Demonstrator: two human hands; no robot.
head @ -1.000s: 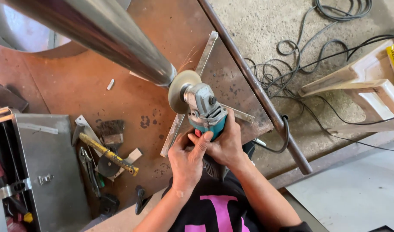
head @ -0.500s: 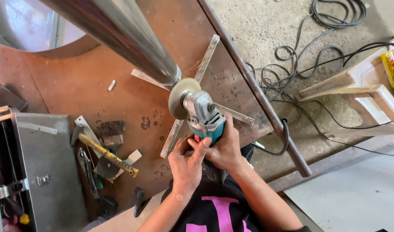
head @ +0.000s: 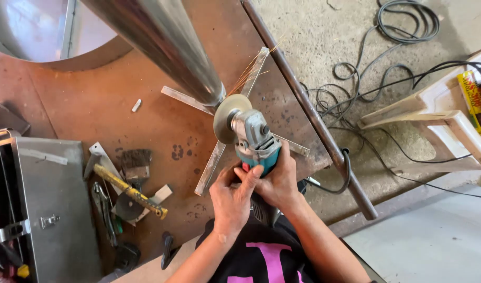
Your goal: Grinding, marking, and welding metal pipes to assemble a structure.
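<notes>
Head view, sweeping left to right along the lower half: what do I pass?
Grey metal toolbox → yellow-handled hammer → left hand → right hand on the teal angle grinder → rusty steel bar → black cables → pale wooden bench.

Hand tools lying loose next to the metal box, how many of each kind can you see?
Hammer with yellow handle: 1
Wire brush: 1
Pliers: 1
Loose grinding disc: 1
Total: 4
The grinder, held by the left hand and right hand, is not counted.
</notes>
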